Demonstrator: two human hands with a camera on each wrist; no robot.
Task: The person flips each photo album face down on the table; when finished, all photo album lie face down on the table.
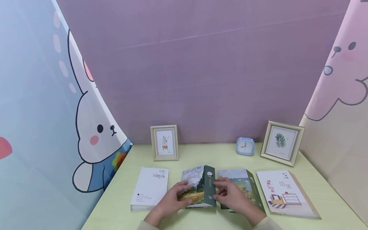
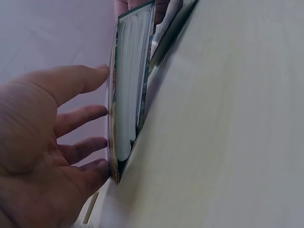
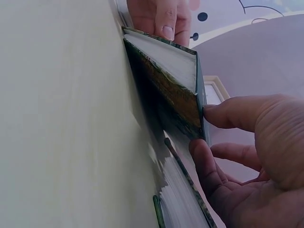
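Observation:
A hardcover book (image 1: pixel 209 185) with a painted landscape cover and dark green spine is tilted, its spine side raised above the table. My left hand (image 1: pixel 172 198) has its fingertips on the cover near the left edge. In the left wrist view those fingers (image 2: pixel 83 118) reach fairly straight to the book (image 2: pixel 128 80), whose white pages face the camera. My right hand (image 1: pixel 233 194) pinches the spine side. The right wrist view has the thumb (image 3: pixel 232 111) against the spine and a fingertip at its lower edge.
A second painted-cover book (image 1: pixel 234 175) lies right of the tilted one, partly under my right forearm. A white book (image 1: pixel 150 188) is at left, an illustrated book (image 1: pixel 287 195) at right. Behind stand two picture frames (image 1: pixel 164 142) (image 1: pixel 282 143) and a blue clock (image 1: pixel 245 146).

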